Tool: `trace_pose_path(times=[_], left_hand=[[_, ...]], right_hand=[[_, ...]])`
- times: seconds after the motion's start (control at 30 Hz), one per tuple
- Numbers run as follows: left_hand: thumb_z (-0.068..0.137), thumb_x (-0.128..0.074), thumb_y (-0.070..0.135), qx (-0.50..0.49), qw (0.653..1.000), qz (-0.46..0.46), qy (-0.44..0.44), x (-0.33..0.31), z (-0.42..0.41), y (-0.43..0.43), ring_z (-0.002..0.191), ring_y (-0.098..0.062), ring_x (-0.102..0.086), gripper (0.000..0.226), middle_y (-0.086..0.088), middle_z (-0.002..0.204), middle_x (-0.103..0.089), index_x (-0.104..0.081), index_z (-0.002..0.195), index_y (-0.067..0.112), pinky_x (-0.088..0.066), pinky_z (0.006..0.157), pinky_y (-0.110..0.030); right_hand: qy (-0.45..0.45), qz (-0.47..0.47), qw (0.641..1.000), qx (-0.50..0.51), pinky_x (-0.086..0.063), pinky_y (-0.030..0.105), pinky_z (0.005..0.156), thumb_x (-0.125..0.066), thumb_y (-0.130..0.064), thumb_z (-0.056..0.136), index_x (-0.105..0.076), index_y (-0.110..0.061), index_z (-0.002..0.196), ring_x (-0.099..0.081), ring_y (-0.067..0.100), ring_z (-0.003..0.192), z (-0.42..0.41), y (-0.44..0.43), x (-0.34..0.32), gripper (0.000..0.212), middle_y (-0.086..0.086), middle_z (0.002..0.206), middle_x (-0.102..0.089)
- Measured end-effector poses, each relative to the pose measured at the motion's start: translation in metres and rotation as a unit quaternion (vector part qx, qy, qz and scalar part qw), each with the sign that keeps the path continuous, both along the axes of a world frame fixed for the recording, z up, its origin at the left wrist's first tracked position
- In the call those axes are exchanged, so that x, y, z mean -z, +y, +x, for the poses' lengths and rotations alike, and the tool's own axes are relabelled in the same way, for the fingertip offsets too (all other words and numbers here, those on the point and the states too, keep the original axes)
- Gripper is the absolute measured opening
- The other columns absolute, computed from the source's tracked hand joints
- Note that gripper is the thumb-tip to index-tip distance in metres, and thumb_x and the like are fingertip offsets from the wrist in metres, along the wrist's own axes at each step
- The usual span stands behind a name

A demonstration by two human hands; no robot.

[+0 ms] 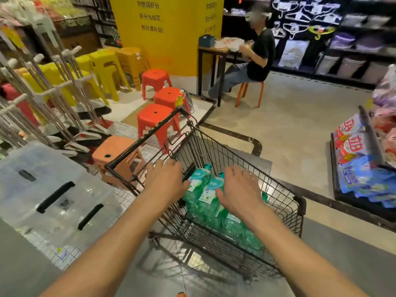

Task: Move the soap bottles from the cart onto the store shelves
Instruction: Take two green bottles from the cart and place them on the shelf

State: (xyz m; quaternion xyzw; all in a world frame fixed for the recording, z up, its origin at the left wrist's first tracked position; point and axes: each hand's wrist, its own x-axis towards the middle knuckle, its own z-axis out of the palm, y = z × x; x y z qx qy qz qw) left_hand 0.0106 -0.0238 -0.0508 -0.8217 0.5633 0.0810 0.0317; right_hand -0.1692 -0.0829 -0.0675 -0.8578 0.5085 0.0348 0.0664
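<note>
- Two bare arms stretch out from below, over the cart (296, 213).
- The left hand (166, 181) is just over the cart's near side, fingers spread, holding nothing. Its thumb is right by a bottle, maybe touching it.
- The right hand (237, 187) hangs over the pile with its fingers spread too. It grips nothing. Its thumb looks to rest on a bottle.
- The bottles (205, 189) are all in the cart. They are green, see-through, with white labels and blue-green caps. They lie packed close, some on top of others.
- I think they are full, so each one is a bit heavy. The plastic looks smooth and could slip. The sides may squash a little if squeezed hard.
- A good place to hold is round the middle, over the label, or the thin neck under the cap. The top ones should come out first.
- I cannot see which shelf the soap goes on.
- Left of the cart are red and orange stools (157, 123), clear bins (51, 189) and a row of mops (64, 116).
- A person (257, 54) sits at a small table, well apart from the cart.
- On the right, packs (355, 159) lie in a low rack.
</note>
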Motion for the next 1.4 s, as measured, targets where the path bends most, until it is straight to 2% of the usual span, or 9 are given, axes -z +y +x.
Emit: trace_pose_path(times=[0.1, 0.23, 0.4, 0.67, 0.83, 0.9, 1.1, 1.27, 1.4], left_hand=[[0.098, -0.054, 0.058, 0.01, 1.0, 0.016, 0.001, 0.012, 0.021, -0.03, 0.148, -0.03, -0.038, 0.065, -0.005, 0.156, -0.048, -0.046, 0.151, 0.022, -0.024, 0.125, -0.054], [0.099, -0.052, 0.058, 0.037, 0.998, 0.043, -0.004, 0.029, 0.039, -0.07, 0.146, -0.031, -0.041, 0.063, -0.005, 0.155, -0.051, -0.047, 0.151, 0.022, -0.021, 0.125, -0.056], [0.097, -0.053, 0.06, 0.049, 0.995, 0.092, -0.001, 0.069, 0.049, -0.121, 0.14, -0.032, -0.045, 0.062, -0.006, 0.148, -0.055, -0.051, 0.145, 0.021, -0.034, 0.118, -0.052], [0.098, -0.054, 0.057, 0.055, 0.983, 0.174, 0.022, 0.137, 0.041, -0.187, 0.135, -0.033, -0.051, 0.061, -0.008, 0.145, -0.056, -0.051, 0.145, 0.018, -0.041, 0.111, -0.048], [0.098, -0.056, 0.05, 0.023, 0.974, 0.215, 0.071, 0.192, 0.046, -0.219, 0.123, -0.035, -0.056, 0.051, -0.012, 0.132, -0.062, -0.056, 0.133, 0.014, -0.045, 0.103, -0.045], [0.098, -0.057, 0.049, -0.001, 0.971, 0.217, 0.097, 0.218, 0.048, -0.228, 0.124, -0.036, -0.055, 0.053, -0.013, 0.135, -0.06, -0.056, 0.138, 0.014, -0.046, 0.101, -0.044], [0.1, -0.057, 0.049, -0.108, 0.955, 0.188, 0.201, 0.296, 0.057, -0.25, 0.132, -0.038, -0.049, 0.062, -0.021, 0.143, -0.055, -0.052, 0.146, 0.008, -0.042, 0.107, -0.042], [0.099, -0.059, 0.052, -0.181, 0.94, 0.161, 0.242, 0.347, 0.067, -0.256, 0.133, -0.039, -0.047, 0.067, -0.022, 0.142, -0.052, -0.049, 0.143, 0.003, -0.037, 0.11, -0.043], [0.1, -0.056, 0.056, -0.193, 0.944, 0.151, 0.219, 0.369, 0.067, -0.258, 0.139, -0.04, -0.037, 0.078, -0.022, 0.152, -0.041, -0.037, 0.154, 0.004, -0.027, 0.114, -0.044]], right_hand=[[0.008, 0.018, 1.0, 0.015, -0.046, 0.047, 0.103, -0.051, -0.043, 0.098, -0.043, -0.011, 0.141, -0.053, 0.031, 0.121, 0.023, -0.022, 0.012, 0.054, 0.012, 0.137, -0.053], [0.022, 0.042, 0.998, 0.029, -0.044, 0.051, 0.107, -0.05, -0.044, 0.099, -0.039, -0.011, 0.147, -0.052, 0.034, 0.125, 0.041, -0.054, 0.03, 0.06, 0.014, 0.142, -0.051], [0.039, 0.087, 0.995, 0.04, -0.041, 0.051, 0.109, -0.049, -0.046, 0.1, -0.038, -0.012, 0.149, -0.047, 0.034, 0.131, 0.057, -0.102, 0.069, 0.06, 0.012, 0.143, -0.048], [0.051, 0.184, 0.98, 0.049, -0.033, 0.054, 0.113, -0.049, -0.05, 0.101, -0.029, -0.01, 0.155, -0.039, 0.04, 0.139, 0.071, -0.163, 0.14, 0.07, 0.017, 0.152, -0.041], [0.038, 0.229, 0.97, 0.068, -0.035, 0.052, 0.114, -0.049, -0.048, 0.1, -0.034, -0.009, 0.152, -0.043, 0.039, 0.136, 0.063, -0.189, 0.191, 0.066, 0.018, 0.15, -0.044], [0.035, 0.257, 0.961, 0.091, -0.036, 0.052, 0.114, -0.047, -0.052, 0.101, -0.029, -0.009, 0.156, -0.041, 0.04, 0.139, 0.062, -0.193, 0.213, 0.072, 0.018, 0.153, -0.041], [0.015, 0.353, 0.917, 0.184, -0.036, 0.052, 0.116, -0.048, -0.063, 0.098, -0.005, -0.011, 0.162, -0.027, 0.039, 0.148, 0.076, -0.203, 0.279, 0.093, 0.017, 0.162, -0.024], [-0.069, 0.311, 0.908, 0.272, -0.048, 0.047, 0.101, -0.055, -0.067, 0.093, 0.0, -0.005, 0.161, -0.039, 0.042, 0.139, 0.086, -0.197, 0.322, 0.107, 0.025, 0.158, -0.024], [-0.114, 0.365, 0.843, 0.379, -0.038, 0.05, 0.113, -0.062, -0.072, 0.086, 0.016, -0.009, 0.161, -0.021, 0.039, 0.152, 0.091, -0.207, 0.342, 0.124, 0.021, 0.168, -0.004]])
